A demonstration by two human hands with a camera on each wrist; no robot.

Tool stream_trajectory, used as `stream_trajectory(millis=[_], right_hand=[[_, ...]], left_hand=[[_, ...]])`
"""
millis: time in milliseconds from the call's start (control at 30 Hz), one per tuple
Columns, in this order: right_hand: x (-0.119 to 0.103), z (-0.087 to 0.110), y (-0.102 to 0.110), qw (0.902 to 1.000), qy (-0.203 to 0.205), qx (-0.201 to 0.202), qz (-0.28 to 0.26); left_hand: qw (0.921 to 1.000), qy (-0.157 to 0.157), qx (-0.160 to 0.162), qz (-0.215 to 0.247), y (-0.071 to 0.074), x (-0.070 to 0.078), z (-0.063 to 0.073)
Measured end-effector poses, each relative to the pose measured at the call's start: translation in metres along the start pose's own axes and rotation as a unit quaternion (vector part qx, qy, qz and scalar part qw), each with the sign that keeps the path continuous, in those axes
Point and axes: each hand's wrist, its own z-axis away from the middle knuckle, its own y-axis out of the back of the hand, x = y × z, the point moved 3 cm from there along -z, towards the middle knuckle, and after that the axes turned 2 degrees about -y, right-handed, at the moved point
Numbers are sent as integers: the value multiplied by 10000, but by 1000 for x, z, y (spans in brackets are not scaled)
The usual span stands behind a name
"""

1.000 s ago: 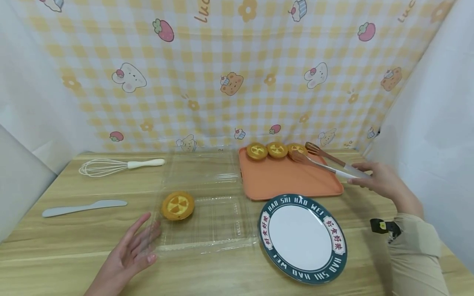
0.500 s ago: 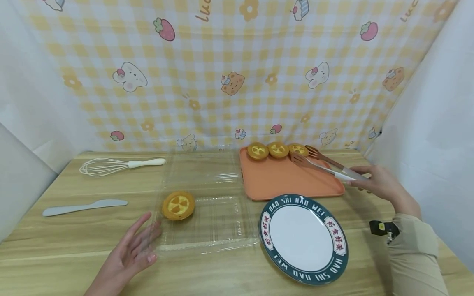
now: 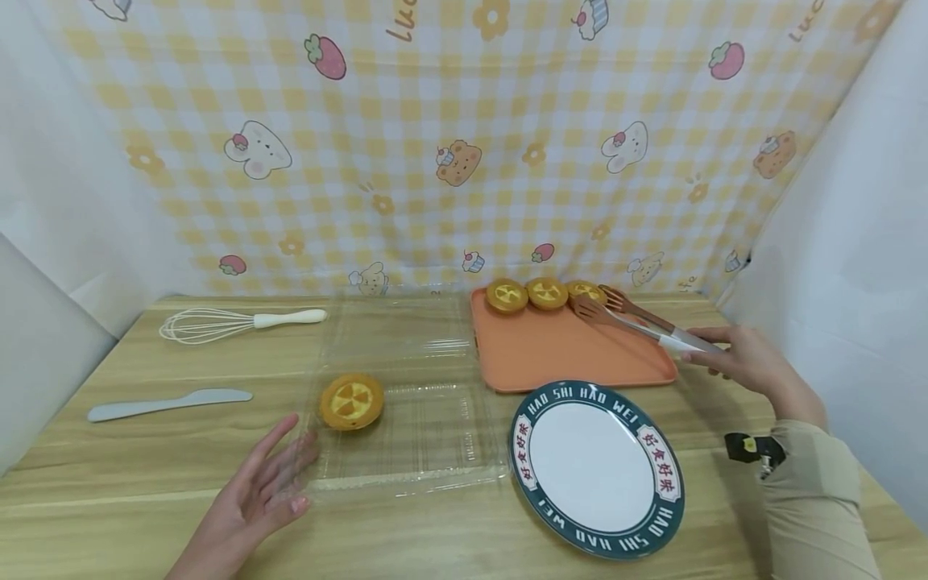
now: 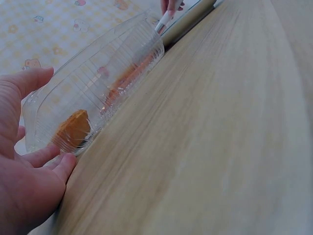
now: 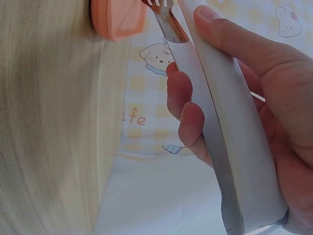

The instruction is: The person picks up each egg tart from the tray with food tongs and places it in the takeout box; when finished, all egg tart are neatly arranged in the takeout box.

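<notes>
- since a second ago the tongs [image 3: 638,320] have come lower over the orange tray [image 3: 565,354], their tips now at the right-most of the three tarts; the left hand has stayed where it was.
- the right hand [image 3: 747,360] grips the white handles of the tongs, thumb along one arm and fingers [image 5: 188,105] curled round the other; the copper tips stand a little apart, one on each side of the near tart [image 3: 584,292], and i cannot tell whether they touch it.
- that tart sits at the back rim of the tray in a row with two more tarts [image 3: 527,294], all with yellow tops marked in a dark wheel pattern.
- the left hand [image 3: 250,495] lies relaxed on the wooden table [image 3: 145,483], fingers straight and slightly spread, fingertips touching the near left corner of the clear plastic box [image 3: 406,403], which lies open.
- one more tart, the lone tart [image 3: 351,401], sits inside the box at its left side.
- a white plate [image 3: 596,466] with a dark green rim lies just in front of the tray; its rim reads "hao shi hao wei" twice, with red chinese characters in white panels at either side.
- a whisk [image 3: 232,324] and a pale grey knife [image 3: 168,404] lie at the left of the table, well apart from the box.
- the backdrop cloth [image 3: 449,145] is yellow check with bears, strawberries and cupcakes; cut-off letters "luc" show at its top edge.
</notes>
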Motion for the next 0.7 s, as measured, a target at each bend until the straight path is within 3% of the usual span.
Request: stream_trajectory(millis=[367,700], right_hand=[[-4,3,7,9999,11,83,137],[-18,12,25,9978,147,453,468]], left_hand=[[10000,43,36,-12,-1,0,0],[10000,69,52,-39,-1,1,0]])
